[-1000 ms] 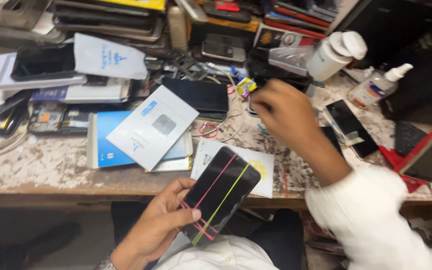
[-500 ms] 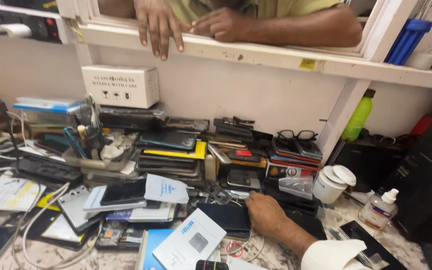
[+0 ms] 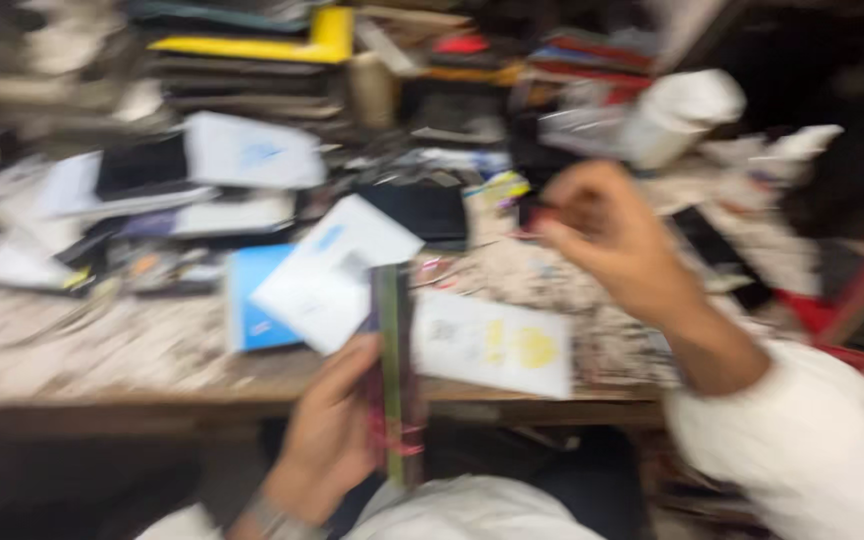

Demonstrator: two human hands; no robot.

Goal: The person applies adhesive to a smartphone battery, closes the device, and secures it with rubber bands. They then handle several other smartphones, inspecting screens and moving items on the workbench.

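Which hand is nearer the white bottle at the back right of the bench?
Right. The right hand is raised over the clutter just left of and below the white bottle, not touching it. The left hand is down at the bench's near edge, holding a dark phone panel.

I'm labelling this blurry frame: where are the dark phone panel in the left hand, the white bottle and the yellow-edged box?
dark phone panel (image 3: 393, 375), head view, on its thin edge above the left hand's fingers.
white bottle (image 3: 680, 115), head view, on the middle of its body.
yellow-edged box (image 3: 252, 46), head view, on its yellow front edge.
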